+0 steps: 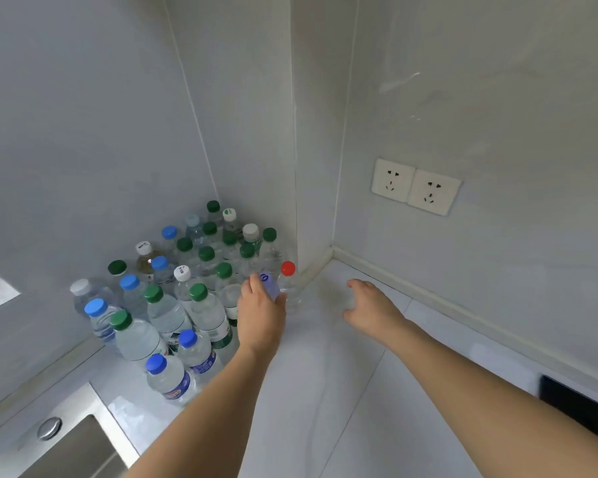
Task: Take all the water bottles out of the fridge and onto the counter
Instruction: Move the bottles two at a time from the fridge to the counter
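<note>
Several clear water bottles (173, 305) with green, blue and white caps stand crowded on the white counter (325, 391) in the back left corner. My left hand (260, 315) grips a bottle with a pale blue cap (271, 284) at the right edge of the group. A red-capped bottle (288, 281) stands upright just right of it, near the wall corner. My right hand (368, 305) hovers over the counter right of that bottle, fingers spread and holding nothing. The fridge is out of view.
A steel sink (66, 446) with a round knob lies at the lower left. Two wall sockets (415, 186) sit on the right wall. A black hob edge (580, 412) shows at the right.
</note>
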